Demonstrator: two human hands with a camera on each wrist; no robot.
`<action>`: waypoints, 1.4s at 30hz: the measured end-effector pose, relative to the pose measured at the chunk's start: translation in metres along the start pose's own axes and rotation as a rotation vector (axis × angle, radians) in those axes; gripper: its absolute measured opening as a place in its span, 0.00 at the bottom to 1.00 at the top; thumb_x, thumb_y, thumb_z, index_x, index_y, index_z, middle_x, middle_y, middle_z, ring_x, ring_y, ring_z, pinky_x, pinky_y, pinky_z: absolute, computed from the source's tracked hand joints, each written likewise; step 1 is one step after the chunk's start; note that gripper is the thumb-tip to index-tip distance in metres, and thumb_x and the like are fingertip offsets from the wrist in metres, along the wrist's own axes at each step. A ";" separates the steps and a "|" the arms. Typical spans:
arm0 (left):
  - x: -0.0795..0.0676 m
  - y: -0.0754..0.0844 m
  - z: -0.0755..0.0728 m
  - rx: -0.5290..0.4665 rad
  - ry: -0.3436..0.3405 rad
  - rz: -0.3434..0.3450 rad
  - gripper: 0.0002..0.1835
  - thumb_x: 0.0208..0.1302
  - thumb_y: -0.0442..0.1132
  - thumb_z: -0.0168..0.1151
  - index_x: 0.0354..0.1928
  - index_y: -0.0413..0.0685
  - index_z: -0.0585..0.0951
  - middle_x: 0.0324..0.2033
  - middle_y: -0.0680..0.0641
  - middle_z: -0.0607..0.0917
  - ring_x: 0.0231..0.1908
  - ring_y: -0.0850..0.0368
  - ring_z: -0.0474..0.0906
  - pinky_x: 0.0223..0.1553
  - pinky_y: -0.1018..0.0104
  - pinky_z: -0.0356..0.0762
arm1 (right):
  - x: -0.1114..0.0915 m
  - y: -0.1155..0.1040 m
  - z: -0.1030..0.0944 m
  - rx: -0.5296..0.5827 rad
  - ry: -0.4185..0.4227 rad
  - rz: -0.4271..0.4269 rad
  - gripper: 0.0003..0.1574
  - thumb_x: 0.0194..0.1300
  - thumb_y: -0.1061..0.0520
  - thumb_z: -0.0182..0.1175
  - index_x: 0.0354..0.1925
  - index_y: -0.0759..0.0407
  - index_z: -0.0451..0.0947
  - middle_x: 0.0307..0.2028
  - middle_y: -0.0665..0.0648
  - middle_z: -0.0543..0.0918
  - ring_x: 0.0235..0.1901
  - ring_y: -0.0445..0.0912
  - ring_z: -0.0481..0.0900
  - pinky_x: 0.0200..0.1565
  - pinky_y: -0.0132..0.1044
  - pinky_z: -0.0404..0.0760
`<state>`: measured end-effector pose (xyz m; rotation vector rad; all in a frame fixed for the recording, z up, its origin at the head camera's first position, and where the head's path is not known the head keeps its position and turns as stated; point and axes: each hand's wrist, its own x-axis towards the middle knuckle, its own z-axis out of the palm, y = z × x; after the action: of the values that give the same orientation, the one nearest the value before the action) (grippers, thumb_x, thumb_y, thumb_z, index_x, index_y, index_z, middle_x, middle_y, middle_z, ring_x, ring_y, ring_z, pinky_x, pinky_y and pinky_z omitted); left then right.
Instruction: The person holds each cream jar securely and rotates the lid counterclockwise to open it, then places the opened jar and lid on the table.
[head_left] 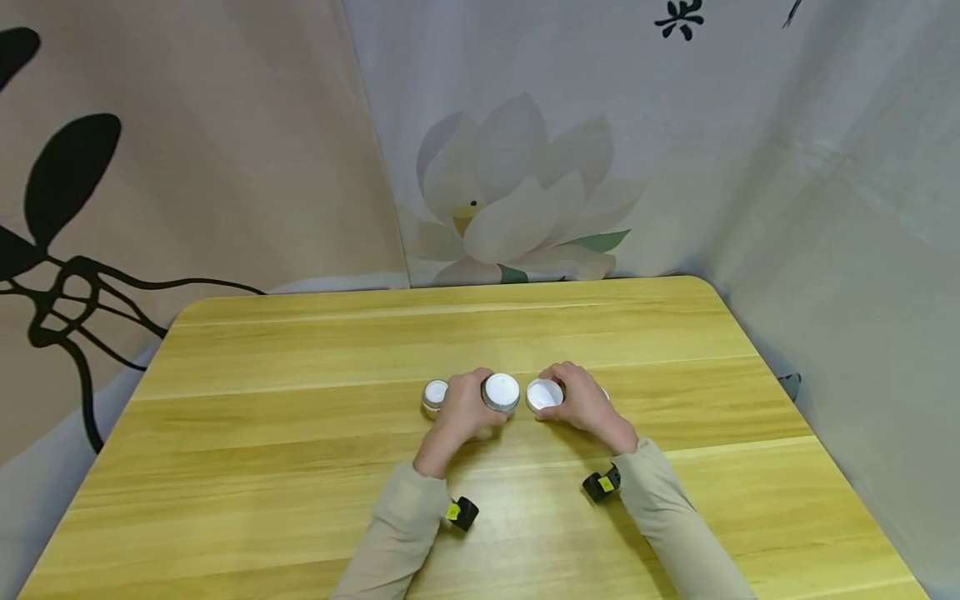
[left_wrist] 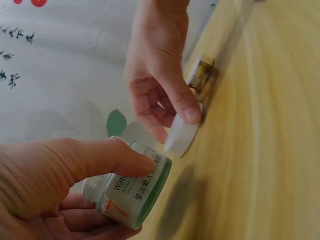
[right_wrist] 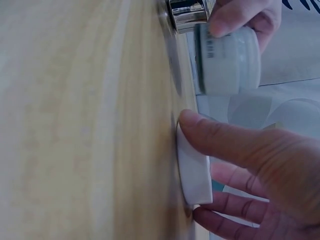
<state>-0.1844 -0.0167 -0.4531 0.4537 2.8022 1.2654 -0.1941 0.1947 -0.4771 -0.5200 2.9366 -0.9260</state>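
Note:
My left hand (head_left: 463, 408) grips a small cosmetic jar (left_wrist: 131, 187) with a printed label, an orange 7 and a green base. Its bare screw neck shows in the left wrist view, and the white contents (head_left: 501, 390) face up in the head view. The jar is lifted, with a shadow on the table below it. Just to its right, my right hand (head_left: 583, 404) pinches a white round lid (right_wrist: 194, 167) by its rim, thumb on one side and fingers on the other. The lid lies low at the tabletop, its hollow side up.
A smaller shiny jar with a white top (head_left: 435, 393) stands left of my left hand. Beyond my right hand is a gold-coloured piece (left_wrist: 202, 74), mostly hidden in the head view. The wooden table (head_left: 300, 467) meets hanging printed cloth (head_left: 247, 150) at its back edge.

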 end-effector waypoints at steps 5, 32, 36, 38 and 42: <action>-0.001 -0.004 0.004 0.017 -0.019 -0.008 0.28 0.32 0.31 0.78 0.42 0.34 0.80 0.36 0.40 0.85 0.39 0.46 0.80 0.44 0.56 0.77 | 0.000 0.000 0.001 -0.004 -0.002 0.001 0.35 0.39 0.53 0.78 0.46 0.63 0.77 0.41 0.60 0.79 0.40 0.52 0.75 0.42 0.46 0.75; -0.003 -0.006 0.014 0.076 -0.019 -0.035 0.29 0.32 0.32 0.77 0.42 0.31 0.78 0.35 0.37 0.84 0.37 0.44 0.80 0.41 0.55 0.78 | 0.000 -0.002 0.001 -0.014 0.002 -0.031 0.35 0.41 0.55 0.77 0.47 0.65 0.76 0.41 0.61 0.78 0.40 0.54 0.75 0.43 0.48 0.75; -0.004 -0.003 0.015 0.078 -0.049 -0.053 0.35 0.33 0.31 0.78 0.48 0.27 0.74 0.38 0.34 0.82 0.40 0.41 0.80 0.42 0.53 0.78 | -0.001 -0.003 0.000 -0.059 -0.048 -0.026 0.34 0.46 0.55 0.74 0.50 0.65 0.74 0.42 0.63 0.76 0.43 0.56 0.73 0.43 0.51 0.75; -0.004 0.000 0.014 0.064 -0.076 -0.066 0.38 0.34 0.32 0.78 0.51 0.25 0.72 0.40 0.32 0.81 0.41 0.40 0.79 0.43 0.53 0.78 | -0.002 -0.004 -0.001 -0.077 -0.083 -0.008 0.34 0.47 0.55 0.73 0.51 0.65 0.73 0.43 0.63 0.75 0.44 0.57 0.72 0.43 0.52 0.75; -0.006 0.008 0.000 -0.006 -0.124 -0.112 0.39 0.44 0.38 0.75 0.57 0.26 0.69 0.46 0.32 0.79 0.46 0.40 0.77 0.46 0.51 0.76 | -0.004 -0.008 -0.006 -0.095 -0.134 0.014 0.38 0.49 0.52 0.72 0.55 0.65 0.70 0.46 0.65 0.73 0.46 0.58 0.70 0.44 0.52 0.75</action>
<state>-0.1770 -0.0130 -0.4476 0.3555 2.6798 1.1808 -0.1889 0.1928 -0.4684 -0.5416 2.8704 -0.7224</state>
